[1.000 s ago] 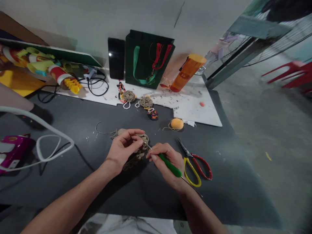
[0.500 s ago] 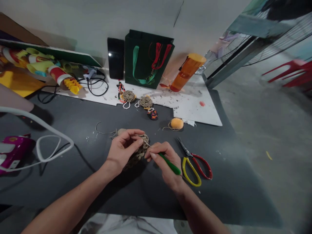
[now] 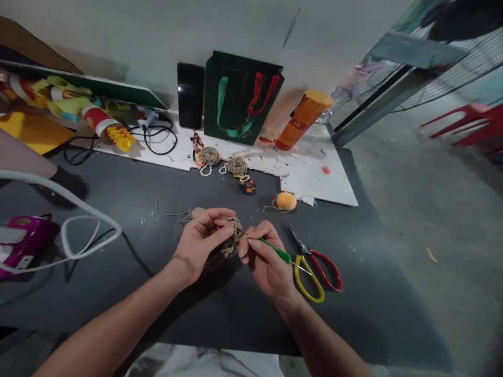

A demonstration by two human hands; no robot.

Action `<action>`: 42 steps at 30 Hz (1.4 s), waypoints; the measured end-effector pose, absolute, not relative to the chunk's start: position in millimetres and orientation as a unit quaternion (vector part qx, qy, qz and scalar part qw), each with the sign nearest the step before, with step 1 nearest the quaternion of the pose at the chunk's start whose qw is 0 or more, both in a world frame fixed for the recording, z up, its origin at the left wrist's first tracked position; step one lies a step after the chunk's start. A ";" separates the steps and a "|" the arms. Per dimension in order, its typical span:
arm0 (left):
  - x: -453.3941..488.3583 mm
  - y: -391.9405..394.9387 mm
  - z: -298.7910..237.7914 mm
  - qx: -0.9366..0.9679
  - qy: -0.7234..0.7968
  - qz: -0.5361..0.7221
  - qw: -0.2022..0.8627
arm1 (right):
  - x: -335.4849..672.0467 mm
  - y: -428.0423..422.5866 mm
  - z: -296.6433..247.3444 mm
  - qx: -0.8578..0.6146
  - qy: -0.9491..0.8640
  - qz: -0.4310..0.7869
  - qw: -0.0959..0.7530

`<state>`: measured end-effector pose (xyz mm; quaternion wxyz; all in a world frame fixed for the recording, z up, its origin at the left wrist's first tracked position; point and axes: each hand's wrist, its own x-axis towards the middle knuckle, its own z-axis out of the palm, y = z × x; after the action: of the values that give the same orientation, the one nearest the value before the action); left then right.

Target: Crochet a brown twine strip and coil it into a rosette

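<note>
Pinched in my left hand (image 3: 202,241) is a brown crocheted piece (image 3: 221,255), partly hidden by the fingers. My right hand (image 3: 267,262) is closed round a crochet hook (image 3: 278,250) with a green handle, its metal tip at the edge of the piece. A loose strand of grey-brown yarn (image 3: 173,213) trails on the table beyond my left hand. Right of my right hand lie scissors (image 3: 304,251) with one yellow and one red handle, blades apart. A small orange-yellow ball with thread (image 3: 286,201) sits farther back.
Two crocheted rosettes (image 3: 237,166) with beads lie by the white board (image 3: 314,178). Behind stand a black phone (image 3: 190,97), a dark green gift bag (image 3: 241,99) and an orange cylinder (image 3: 302,120). At left are a magenta device (image 3: 29,243) and a white cable (image 3: 78,199).
My right hand has turned a little, and the hook now lies flatter, with its rear metal end showing. The left hand stays on the crocheted piece. The whole view has shifted slightly.
</note>
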<state>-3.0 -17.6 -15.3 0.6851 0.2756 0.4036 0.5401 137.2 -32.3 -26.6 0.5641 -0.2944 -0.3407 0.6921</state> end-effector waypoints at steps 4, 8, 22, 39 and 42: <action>-3.8 -17.3 -13.5 0.270 0.399 0.541 0.690 | 136.3 -33.7 -26.6 -0.280 -0.351 0.689 0.569; -4.3 -18.0 -14.4 0.266 0.409 0.515 0.705 | 136.2 -34.7 -27.1 -0.276 -0.362 0.683 0.572; -0.7 -17.1 -13.7 0.248 0.446 0.533 0.675 | 136.2 -34.6 -25.1 -0.320 -0.362 0.663 0.572; 0.5 -16.0 -15.1 0.234 0.468 0.536 0.662 | 132.4 -36.3 -25.1 -0.338 -0.344 0.659 0.578; 0.2 -16.5 -15.7 0.242 0.475 0.533 0.657 | 131.2 -36.3 -24.0 -0.350 -0.338 0.655 0.577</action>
<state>0.2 -16.5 -15.7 0.6569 0.2418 0.4753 0.5330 131.2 -36.3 -24.0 0.5772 -0.3503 -0.3384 0.6554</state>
